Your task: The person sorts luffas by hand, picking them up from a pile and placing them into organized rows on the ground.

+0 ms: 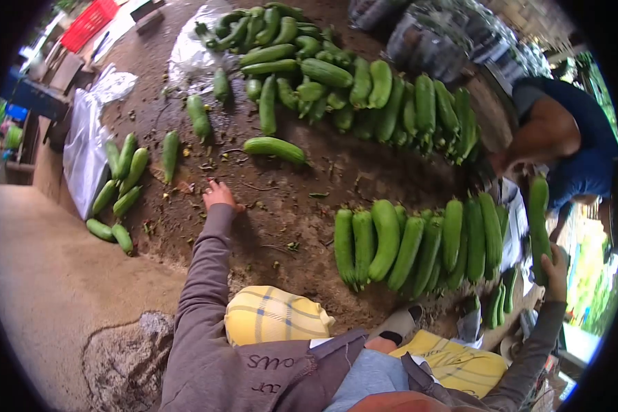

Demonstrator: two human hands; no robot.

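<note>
My right hand (557, 271), at the far right, is closed around the lower end of a long green gourd (538, 213) that it holds upright. On the dirt floor at left centre, my left hand (220, 196) reaches out with its fingers apart and nothing in it. The loose gourd (170, 156) lies just beyond its fingers, and another gourd (275, 149) rests farther up to the right. Side by side in front of me is a row of gourds (419, 247). Beyond it spreads a larger heap of gourds (336, 75).
Several smaller gourds (123, 172) lie at the left beside a white plastic sheet (86, 141). Another person (563, 130) bends over at the right. Filled plastic bags (439, 41) and a red crate (89, 24) stand at the back. Leaf scraps litter the floor.
</note>
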